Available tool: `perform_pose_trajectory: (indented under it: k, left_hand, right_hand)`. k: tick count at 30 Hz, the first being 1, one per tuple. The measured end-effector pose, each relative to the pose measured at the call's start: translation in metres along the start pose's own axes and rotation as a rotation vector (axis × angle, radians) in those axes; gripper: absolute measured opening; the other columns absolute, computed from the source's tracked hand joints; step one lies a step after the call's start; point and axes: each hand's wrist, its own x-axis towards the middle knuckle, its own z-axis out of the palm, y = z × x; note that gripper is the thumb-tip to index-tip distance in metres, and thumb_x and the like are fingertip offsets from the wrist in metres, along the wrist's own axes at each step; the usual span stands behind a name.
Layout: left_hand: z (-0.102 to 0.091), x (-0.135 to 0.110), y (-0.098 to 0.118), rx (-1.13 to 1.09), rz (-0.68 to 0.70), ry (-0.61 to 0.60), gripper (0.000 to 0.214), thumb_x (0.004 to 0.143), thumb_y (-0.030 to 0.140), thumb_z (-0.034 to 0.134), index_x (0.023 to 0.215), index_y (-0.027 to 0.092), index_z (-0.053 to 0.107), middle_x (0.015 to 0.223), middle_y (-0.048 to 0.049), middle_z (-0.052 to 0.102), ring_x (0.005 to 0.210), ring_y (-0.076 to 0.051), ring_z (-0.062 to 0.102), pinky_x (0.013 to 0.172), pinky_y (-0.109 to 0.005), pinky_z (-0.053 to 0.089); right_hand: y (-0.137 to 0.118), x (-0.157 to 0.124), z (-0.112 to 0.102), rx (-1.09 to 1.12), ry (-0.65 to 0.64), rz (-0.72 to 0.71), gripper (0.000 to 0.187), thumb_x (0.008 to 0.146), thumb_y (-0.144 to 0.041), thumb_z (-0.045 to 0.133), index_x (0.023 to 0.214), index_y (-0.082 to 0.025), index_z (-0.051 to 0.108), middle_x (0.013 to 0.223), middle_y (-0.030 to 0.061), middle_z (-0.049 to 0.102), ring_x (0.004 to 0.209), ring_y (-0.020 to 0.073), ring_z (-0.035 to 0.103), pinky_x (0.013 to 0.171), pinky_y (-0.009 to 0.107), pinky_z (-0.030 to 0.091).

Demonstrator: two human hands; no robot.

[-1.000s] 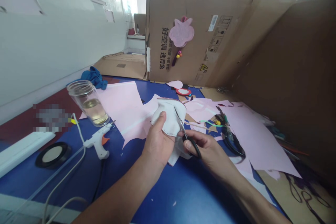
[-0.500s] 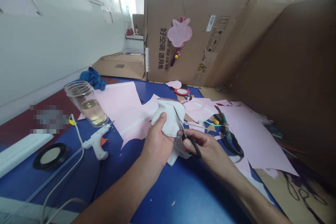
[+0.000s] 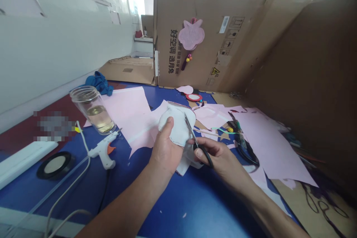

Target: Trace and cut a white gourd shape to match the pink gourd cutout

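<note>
My left hand grips a white fabric piece, its thumb pressed on the front and the other fingers hidden behind. A stitched, zipper-like edge runs along the top of the piece. My right hand holds scissors by their black handles, and the blades lie across the right part of the white fabric, pointing up and left. Whether the blades are fully together is hard to see. More white material hangs below, partly hidden behind both hands.
On the blue table lie pink sheets, a glue gun, black tape and pliers. A glass jar of liquid stands at left. Cardboard rises behind, with a pink ornament on it.
My left hand has shifted slightly left and up with the white fabric, which shows a rounder, flatter face. The scissors and my right hand have hardly moved.
</note>
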Motion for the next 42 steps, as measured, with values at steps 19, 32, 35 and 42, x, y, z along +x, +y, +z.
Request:
perform_pose_trajectory:
  k: [19, 32, 35, 42]
  left_hand:
    - [-0.0026, -0.0014, -0.0043, 0.017, 0.009, -0.052, 0.026, 0.103, 0.029, 0.062, 0.115, 0.014, 0.078, 0.119, -0.0133, 0.082, 0.113, -0.028, 0.077, 0.106, -0.042, 0.059]
    - [-0.0067, 0.0036, -0.0014, 0.042, 0.017, -0.035, 0.025, 0.102, 0.029, 0.062, 0.113, 0.014, 0.079, 0.112, -0.0118, 0.083, 0.111, -0.029, 0.076, 0.104, -0.041, 0.057]
    - [-0.0078, 0.0050, -0.0008, 0.053, 0.031, -0.053, 0.023, 0.100, 0.028, 0.064, 0.111, 0.014, 0.079, 0.109, -0.0107, 0.083, 0.105, -0.028, 0.077, 0.099, -0.040, 0.059]
    - [-0.0055, 0.0030, 0.0012, 0.080, 0.055, -0.083, 0.023, 0.094, 0.023, 0.070, 0.113, 0.014, 0.078, 0.099, -0.0094, 0.082, 0.088, -0.024, 0.076, 0.090, -0.038, 0.059]
  right_hand:
    - [0.0022, 0.0008, -0.0017, 0.027, 0.025, -0.003, 0.051, 0.084, -0.058, 0.087, 0.117, -0.020, 0.081, 0.080, 0.0016, 0.062, 0.070, 0.0134, 0.050, 0.064, 0.026, 0.042]
    - [-0.0030, -0.0009, -0.0013, -0.023, 0.035, -0.008, 0.055, 0.083, -0.062, 0.085, 0.115, -0.018, 0.081, 0.075, 0.0009, 0.059, 0.068, 0.0138, 0.046, 0.063, 0.027, 0.040]
    - [-0.0021, -0.0002, -0.0028, -0.025, 0.024, 0.007, 0.057, 0.083, -0.062, 0.085, 0.117, -0.017, 0.081, 0.076, 0.0008, 0.059, 0.069, 0.0136, 0.046, 0.064, 0.027, 0.038]
    - [-0.0007, 0.0005, -0.0080, -0.063, 0.020, 0.005, 0.054, 0.085, -0.061, 0.084, 0.119, -0.019, 0.081, 0.077, -0.0003, 0.059, 0.071, 0.0140, 0.048, 0.066, 0.028, 0.037]
